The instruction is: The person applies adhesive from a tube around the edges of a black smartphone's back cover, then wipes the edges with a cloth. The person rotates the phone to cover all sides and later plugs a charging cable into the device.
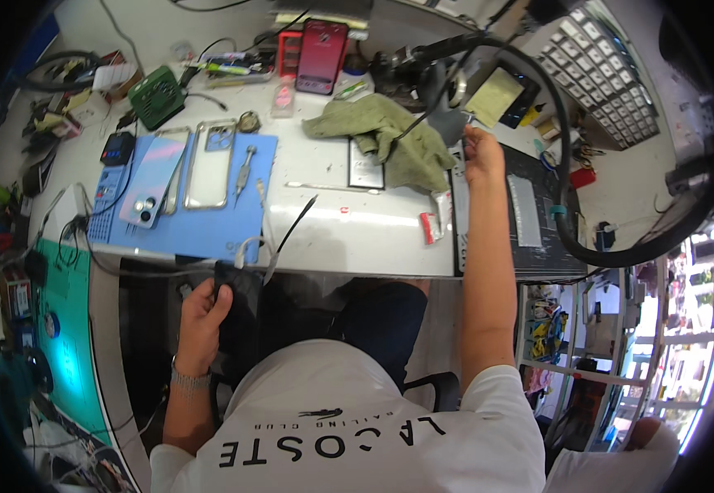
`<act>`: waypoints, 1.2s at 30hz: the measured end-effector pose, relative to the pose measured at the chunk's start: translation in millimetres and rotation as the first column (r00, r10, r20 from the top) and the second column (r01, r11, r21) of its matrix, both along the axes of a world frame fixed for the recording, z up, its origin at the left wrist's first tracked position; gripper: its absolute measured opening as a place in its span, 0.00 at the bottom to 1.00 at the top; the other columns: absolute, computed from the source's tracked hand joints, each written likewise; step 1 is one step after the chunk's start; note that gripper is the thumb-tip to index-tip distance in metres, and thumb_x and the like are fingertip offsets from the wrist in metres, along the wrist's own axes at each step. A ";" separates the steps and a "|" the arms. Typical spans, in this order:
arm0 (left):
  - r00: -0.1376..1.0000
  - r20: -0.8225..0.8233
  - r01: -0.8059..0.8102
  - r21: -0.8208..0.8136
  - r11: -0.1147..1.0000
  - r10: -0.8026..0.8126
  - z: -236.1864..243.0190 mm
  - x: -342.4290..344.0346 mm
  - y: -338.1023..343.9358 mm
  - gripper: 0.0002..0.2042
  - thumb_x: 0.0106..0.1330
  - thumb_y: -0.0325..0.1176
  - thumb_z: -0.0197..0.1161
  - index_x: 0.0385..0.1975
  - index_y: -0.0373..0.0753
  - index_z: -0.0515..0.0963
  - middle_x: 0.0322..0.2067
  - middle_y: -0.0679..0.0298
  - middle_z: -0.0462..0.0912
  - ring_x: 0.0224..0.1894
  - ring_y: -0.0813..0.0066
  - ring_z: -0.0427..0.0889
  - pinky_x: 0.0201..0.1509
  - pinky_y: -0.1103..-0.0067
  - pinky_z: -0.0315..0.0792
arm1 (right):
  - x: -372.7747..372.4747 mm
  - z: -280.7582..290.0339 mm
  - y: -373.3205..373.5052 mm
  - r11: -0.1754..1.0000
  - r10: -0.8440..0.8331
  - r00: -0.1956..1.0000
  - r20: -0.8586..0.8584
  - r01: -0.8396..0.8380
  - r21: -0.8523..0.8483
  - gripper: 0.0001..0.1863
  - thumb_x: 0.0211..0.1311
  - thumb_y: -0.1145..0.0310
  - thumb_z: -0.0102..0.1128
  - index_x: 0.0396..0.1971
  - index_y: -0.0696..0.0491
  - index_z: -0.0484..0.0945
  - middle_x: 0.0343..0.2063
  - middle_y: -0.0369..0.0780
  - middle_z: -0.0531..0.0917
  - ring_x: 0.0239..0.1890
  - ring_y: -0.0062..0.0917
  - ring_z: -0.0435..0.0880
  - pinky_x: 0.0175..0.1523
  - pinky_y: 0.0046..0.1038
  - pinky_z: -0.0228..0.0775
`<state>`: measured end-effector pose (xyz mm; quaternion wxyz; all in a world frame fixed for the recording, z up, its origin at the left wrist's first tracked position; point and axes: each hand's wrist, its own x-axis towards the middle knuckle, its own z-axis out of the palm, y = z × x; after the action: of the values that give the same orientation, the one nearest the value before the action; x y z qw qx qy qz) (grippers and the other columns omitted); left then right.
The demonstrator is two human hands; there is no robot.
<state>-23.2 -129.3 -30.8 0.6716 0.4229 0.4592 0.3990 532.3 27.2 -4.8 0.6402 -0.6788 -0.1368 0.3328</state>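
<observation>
Just below the bench's front edge, my left hand [203, 316] is closed, thumb up, on a dark flat object [227, 278] that blends into the dark behind it. My right arm reaches far across the bench. Its hand [482, 158] has its fingers pinched together beside a crumpled green cloth [402, 140]; whatever they grip is too small to make out. On the blue mat [201, 234] lie a shiny pastel phone [153, 181], a clear phone case [210, 168] and a grey pen-like tool [244, 170]. A white cable [265, 218] loops over the mat's edge.
A lit phone [321, 57] stands upright at the back. A black hose [566, 148] arches over the right side, above a black mat [546, 214]. A small red-and-white packet [430, 228] lies near the front. A green box [156, 99] sits back left.
</observation>
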 end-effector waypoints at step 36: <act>0.976 0.070 0.216 -0.163 0.963 -0.207 27.0 23.5 9.5 0.30 0.55 0.24 0.82 0.60 0.30 0.78 0.50 0.63 0.87 0.53 0.79 0.83 0.63 0.79 0.75 | -306.5 -3.4 -182.1 0.349 0.921 0.309 0.238 -0.925 -0.149 0.06 0.62 0.76 0.72 0.32 0.58 0.81 0.34 0.41 0.83 0.39 0.30 0.79 0.48 0.32 0.71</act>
<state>0.3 -119.7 -3.9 0.7558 0.4003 0.4259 0.2952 225.8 -154.9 -8.2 0.3137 -0.5132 -0.5912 0.5373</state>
